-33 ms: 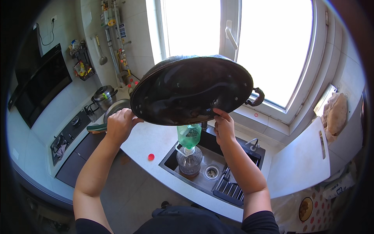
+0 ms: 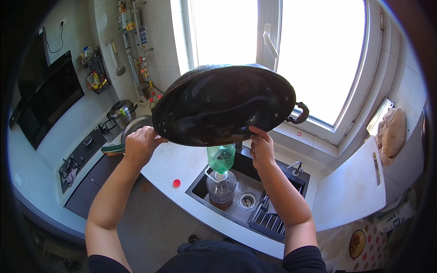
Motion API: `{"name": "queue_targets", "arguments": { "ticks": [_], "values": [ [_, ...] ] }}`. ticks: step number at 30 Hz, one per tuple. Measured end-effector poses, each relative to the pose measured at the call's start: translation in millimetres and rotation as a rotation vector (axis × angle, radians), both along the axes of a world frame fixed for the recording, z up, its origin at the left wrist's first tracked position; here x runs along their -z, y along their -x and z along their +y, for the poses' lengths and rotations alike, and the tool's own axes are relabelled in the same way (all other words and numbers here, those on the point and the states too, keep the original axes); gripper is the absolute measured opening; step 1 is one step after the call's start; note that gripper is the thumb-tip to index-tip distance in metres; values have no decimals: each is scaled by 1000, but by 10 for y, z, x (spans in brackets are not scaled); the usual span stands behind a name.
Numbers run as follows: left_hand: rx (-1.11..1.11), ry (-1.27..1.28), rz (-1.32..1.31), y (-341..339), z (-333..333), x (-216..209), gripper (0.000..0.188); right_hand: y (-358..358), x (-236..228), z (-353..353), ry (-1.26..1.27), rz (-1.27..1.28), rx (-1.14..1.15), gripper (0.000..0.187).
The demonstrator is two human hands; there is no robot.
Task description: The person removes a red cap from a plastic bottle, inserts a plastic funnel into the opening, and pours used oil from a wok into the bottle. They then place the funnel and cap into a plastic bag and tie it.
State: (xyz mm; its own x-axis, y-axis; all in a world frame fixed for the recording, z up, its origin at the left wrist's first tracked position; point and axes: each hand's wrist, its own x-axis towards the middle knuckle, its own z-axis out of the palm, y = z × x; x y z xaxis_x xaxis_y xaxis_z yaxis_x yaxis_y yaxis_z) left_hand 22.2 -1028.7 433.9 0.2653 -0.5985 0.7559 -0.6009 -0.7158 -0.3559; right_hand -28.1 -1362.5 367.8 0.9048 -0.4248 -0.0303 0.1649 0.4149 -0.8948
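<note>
Liquid (image 2: 220,203), brownish, sits in the clear plastic jug (image 2: 221,187) beneath a green plastic funnel (image 2: 220,159); the tilted round black metal wok (image 2: 223,104) above looks nearly drained, last drips left. Left hand (image 2: 141,144) clamps its rim; right hand (image 2: 262,148) touches its inside, grip unclear.

White-framed window (image 2: 269,22) admits strong daylight; walls (image 2: 160,32) pale, tiled; floor (image 2: 159,223) grey; lower cabinets (image 2: 101,178) dark; countertop (image 2: 163,164) white.
</note>
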Motion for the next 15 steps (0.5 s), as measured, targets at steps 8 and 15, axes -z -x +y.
{"name": "queue_targets", "arguments": {
  "ticks": [8,15],
  "values": [
    [0,10,12,1,13,-4,41,28,-76,23,18,25,2,30],
    [-2,8,22,16,61,8,41,16,-84,49,27,34,-9,30]
  ]
}}
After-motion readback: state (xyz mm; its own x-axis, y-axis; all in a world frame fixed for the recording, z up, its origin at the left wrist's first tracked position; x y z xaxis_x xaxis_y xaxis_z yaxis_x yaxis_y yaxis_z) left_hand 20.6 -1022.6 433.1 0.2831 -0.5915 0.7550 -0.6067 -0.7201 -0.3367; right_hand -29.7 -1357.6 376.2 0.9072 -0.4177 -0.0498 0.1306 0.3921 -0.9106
